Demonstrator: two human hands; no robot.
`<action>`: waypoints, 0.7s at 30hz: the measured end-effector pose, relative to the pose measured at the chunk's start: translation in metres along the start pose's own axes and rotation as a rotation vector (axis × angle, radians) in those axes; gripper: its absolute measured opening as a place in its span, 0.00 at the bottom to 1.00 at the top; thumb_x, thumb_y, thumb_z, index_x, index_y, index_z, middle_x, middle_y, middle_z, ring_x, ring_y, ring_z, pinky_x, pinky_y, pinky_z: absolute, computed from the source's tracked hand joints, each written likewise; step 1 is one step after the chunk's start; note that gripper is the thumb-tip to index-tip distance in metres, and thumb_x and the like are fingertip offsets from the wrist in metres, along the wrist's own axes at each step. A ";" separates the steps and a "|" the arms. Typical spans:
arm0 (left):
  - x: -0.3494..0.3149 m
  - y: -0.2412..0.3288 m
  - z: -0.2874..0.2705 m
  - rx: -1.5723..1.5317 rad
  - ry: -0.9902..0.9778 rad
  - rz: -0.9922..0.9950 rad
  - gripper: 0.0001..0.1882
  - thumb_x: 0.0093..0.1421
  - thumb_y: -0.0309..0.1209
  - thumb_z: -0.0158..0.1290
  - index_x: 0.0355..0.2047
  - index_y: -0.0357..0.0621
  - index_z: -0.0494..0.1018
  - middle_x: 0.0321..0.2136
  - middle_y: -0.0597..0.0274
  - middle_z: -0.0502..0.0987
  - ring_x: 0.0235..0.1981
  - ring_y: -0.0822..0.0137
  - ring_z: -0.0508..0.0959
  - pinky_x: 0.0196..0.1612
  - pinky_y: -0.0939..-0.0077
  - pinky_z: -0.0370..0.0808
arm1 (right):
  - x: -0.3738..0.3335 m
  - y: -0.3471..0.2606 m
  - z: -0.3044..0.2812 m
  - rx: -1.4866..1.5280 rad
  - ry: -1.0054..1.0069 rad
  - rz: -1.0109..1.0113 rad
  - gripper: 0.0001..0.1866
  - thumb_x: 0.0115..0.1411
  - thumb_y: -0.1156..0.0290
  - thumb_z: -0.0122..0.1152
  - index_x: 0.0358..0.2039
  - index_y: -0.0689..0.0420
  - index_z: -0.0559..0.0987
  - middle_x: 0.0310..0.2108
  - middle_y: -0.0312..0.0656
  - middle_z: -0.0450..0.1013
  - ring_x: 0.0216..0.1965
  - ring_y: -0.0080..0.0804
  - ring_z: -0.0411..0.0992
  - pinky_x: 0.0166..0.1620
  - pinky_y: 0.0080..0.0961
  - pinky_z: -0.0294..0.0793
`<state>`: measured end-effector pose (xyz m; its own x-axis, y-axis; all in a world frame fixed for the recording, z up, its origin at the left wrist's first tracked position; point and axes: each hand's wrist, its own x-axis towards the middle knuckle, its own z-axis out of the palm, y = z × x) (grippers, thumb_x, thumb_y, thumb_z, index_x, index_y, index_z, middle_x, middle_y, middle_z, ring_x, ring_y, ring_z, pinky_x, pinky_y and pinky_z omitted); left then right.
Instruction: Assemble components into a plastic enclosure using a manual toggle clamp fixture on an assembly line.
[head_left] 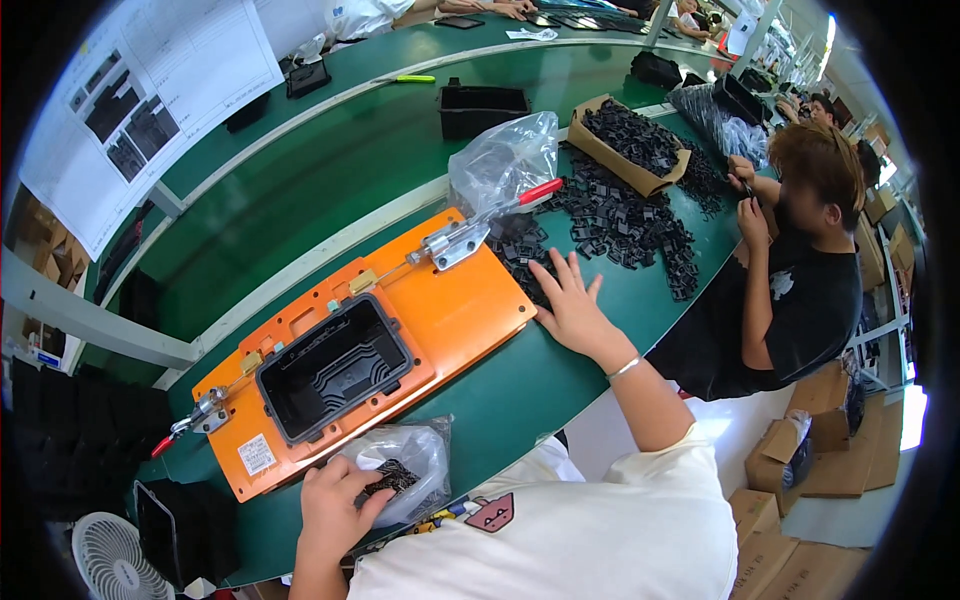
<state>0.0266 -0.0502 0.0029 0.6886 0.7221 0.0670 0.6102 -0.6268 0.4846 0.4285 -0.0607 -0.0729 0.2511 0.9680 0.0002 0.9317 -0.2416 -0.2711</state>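
My left hand [338, 503] is at the mouth of a clear plastic bag [432, 470] on the near table edge. Its thumb and fingers are curved and apart, beside a heap of small dark metal pieces [396, 477] in the bag. My right hand [578, 312] has its fingers spread at the edge of a pile of black plastic clips [515, 245]. Between the hands lies an orange fixture plate [475, 300] with a red-handled toggle clamp [470, 232] at its far end and another clamp [208, 410] at its left. A black plastic box [335, 365] sits open side up in it.
More black clips [625, 220] spread across the green table around a cardboard tray [655, 182] of them. A clear bag [505, 165] and a black bin [484, 108] stand behind. At the right sits a co-worker [810, 250]. A fan [118, 555] is at lower left.
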 end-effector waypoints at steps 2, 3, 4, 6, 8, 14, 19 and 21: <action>-0.002 -0.001 0.002 -0.071 0.034 -0.031 0.12 0.40 0.35 0.67 0.26 0.47 0.80 0.22 0.65 0.71 0.26 0.62 0.73 0.31 0.69 0.64 | 0.007 0.006 0.007 -0.010 0.099 -0.081 0.34 0.59 0.61 0.59 0.63 0.52 0.59 0.64 0.57 0.48 0.67 0.63 0.43 0.57 0.74 0.45; -0.002 -0.002 0.003 -0.086 0.050 -0.043 0.12 0.40 0.35 0.68 0.25 0.47 0.79 0.21 0.64 0.70 0.26 0.62 0.73 0.31 0.69 0.64 | 0.012 0.012 0.012 0.016 0.167 -0.158 0.32 0.57 0.62 0.60 0.61 0.53 0.62 0.61 0.57 0.52 0.64 0.61 0.48 0.57 0.69 0.50; -0.004 -0.002 0.004 -0.078 0.064 -0.055 0.12 0.40 0.35 0.68 0.25 0.47 0.79 0.21 0.64 0.70 0.26 0.62 0.73 0.31 0.69 0.64 | 0.019 0.014 0.013 0.044 0.232 -0.246 0.30 0.56 0.64 0.61 0.59 0.55 0.65 0.58 0.57 0.56 0.61 0.60 0.53 0.56 0.63 0.55; -0.006 -0.002 0.006 -0.078 0.058 -0.071 0.12 0.41 0.35 0.68 0.25 0.47 0.79 0.21 0.64 0.70 0.26 0.62 0.73 0.31 0.69 0.64 | 0.033 0.016 0.013 0.042 0.389 -0.337 0.22 0.55 0.67 0.61 0.50 0.56 0.71 0.47 0.52 0.64 0.51 0.52 0.62 0.50 0.50 0.62; -0.007 0.000 0.006 -0.061 0.067 -0.093 0.12 0.41 0.35 0.67 0.25 0.47 0.79 0.22 0.64 0.71 0.26 0.62 0.73 0.31 0.69 0.64 | 0.049 0.028 0.017 0.143 0.334 -0.283 0.16 0.55 0.70 0.60 0.45 0.56 0.73 0.40 0.48 0.66 0.45 0.46 0.65 0.48 0.45 0.63; -0.011 0.002 0.009 -0.068 0.056 -0.098 0.11 0.43 0.36 0.67 0.27 0.50 0.79 0.24 0.67 0.71 0.26 0.64 0.72 0.32 0.69 0.64 | 0.065 0.032 0.011 0.069 0.523 -0.334 0.09 0.54 0.70 0.61 0.36 0.54 0.76 0.31 0.39 0.67 0.38 0.39 0.67 0.43 0.36 0.61; -0.011 -0.002 0.003 -0.108 0.034 -0.065 0.12 0.45 0.37 0.66 0.29 0.49 0.80 0.25 0.66 0.72 0.25 0.64 0.73 0.33 0.71 0.65 | 0.073 0.029 0.001 0.147 0.646 -0.350 0.04 0.55 0.72 0.60 0.32 0.54 0.76 0.28 0.38 0.68 0.36 0.37 0.68 0.44 0.34 0.60; -0.010 -0.007 -0.002 -0.138 0.015 -0.034 0.12 0.46 0.37 0.66 0.31 0.49 0.80 0.25 0.65 0.72 0.25 0.63 0.73 0.33 0.71 0.65 | 0.077 0.025 -0.004 0.236 0.664 -0.301 0.03 0.57 0.71 0.58 0.31 0.55 0.75 0.28 0.39 0.68 0.36 0.39 0.68 0.43 0.34 0.60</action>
<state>0.0148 -0.0529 0.0007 0.6619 0.7471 0.0611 0.5725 -0.5565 0.6021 0.4722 0.0078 -0.0757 0.1702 0.7273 0.6649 0.9227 0.1192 -0.3665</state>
